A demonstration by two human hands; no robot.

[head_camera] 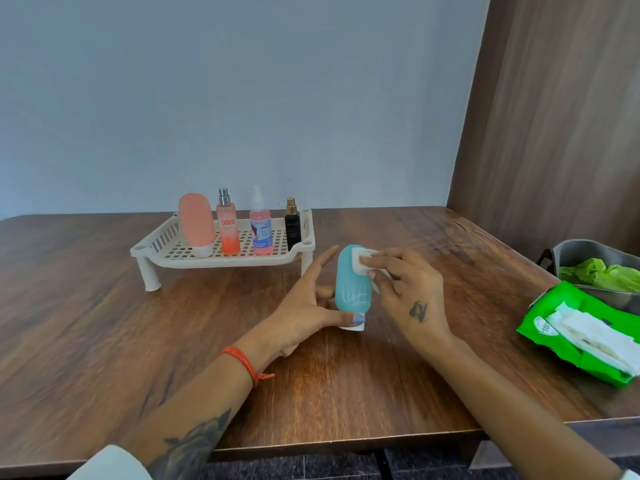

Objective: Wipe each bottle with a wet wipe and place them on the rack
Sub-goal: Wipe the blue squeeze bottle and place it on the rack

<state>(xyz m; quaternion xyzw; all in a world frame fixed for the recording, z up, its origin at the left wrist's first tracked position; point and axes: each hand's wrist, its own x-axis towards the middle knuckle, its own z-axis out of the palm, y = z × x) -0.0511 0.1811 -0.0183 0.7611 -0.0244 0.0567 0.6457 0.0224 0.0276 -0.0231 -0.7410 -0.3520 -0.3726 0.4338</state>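
Teal bottle (352, 282) between left thumb, fingers; right hand (408, 292) presses wipe (362, 259) near top.

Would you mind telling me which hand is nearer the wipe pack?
Right. The right hand is left of the wipe pack; the left hand lies farther left, beyond the bottle.

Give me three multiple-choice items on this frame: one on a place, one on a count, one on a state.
1. Where is the wet wipe pack?
A. on the rack
B. at the table's right edge
C. in the left hand

2. How many bottles stand on the rack?
A. two
B. four
C. six

3. What is the right hand doing?
A. resting flat on the table
B. pressing a wipe on the blue bottle
C. reaching into the pack

Key: 1 B, the green pack lies open by the right edge. 2 B, four stand upright in a row. 3 B, its fingers hold the white wipe against the blue bottle, which the left hand steadies.
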